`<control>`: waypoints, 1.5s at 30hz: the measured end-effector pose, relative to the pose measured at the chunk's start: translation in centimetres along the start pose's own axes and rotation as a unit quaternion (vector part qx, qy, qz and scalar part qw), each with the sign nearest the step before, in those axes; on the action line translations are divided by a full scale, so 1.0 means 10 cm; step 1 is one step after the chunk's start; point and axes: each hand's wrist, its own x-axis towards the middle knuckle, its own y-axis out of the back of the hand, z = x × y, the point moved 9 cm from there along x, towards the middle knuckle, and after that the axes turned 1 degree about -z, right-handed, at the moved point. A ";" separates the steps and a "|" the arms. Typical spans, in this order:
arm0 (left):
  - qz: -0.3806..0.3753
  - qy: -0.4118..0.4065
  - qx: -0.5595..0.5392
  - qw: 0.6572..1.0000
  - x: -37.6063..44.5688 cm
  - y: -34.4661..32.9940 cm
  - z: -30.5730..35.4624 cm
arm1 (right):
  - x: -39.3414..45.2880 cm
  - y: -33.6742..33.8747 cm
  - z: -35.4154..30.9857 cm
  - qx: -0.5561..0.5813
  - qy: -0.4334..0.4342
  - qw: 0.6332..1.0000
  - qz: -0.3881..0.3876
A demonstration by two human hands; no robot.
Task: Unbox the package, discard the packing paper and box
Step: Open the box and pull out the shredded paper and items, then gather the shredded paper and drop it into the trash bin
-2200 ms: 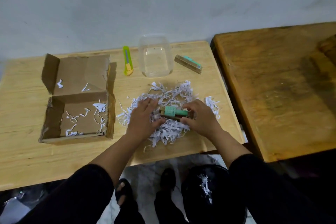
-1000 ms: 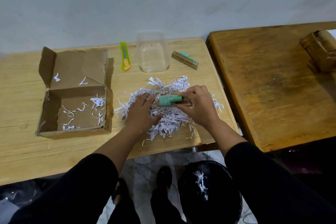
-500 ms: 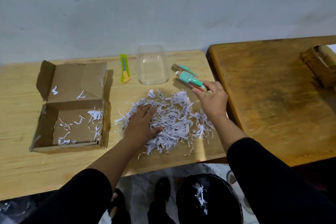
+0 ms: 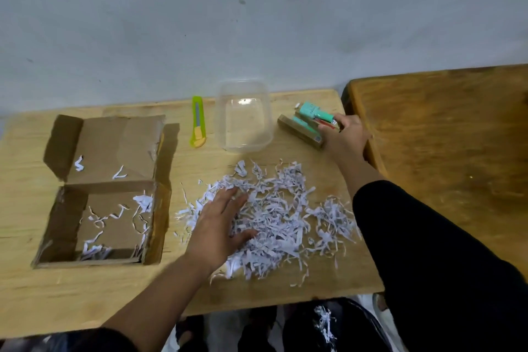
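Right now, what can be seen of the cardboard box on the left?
The box is brown, worn corrugated cardboard, shallow and rectangular, sitting open on the light wooden table. Its lid is folded back flat toward the wall, with a side flap standing up at the far left corner. A few white paper shreds lie inside and two on the lid. No hand touches it; the left hand rests on the shred pile to its right.

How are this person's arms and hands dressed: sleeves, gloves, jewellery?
Both arms wear black long sleeves. The left sleeve is pushed up, baring the forearm; the right sleeve ends near the wrist. The left hand and right hand are bare: no gloves, no rings or watch visible.
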 end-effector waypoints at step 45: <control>-0.033 -0.048 0.116 0.992 -0.57 0.38 -0.05 | -2.21 0.30 0.67 -0.381 0.068 0.898 -0.209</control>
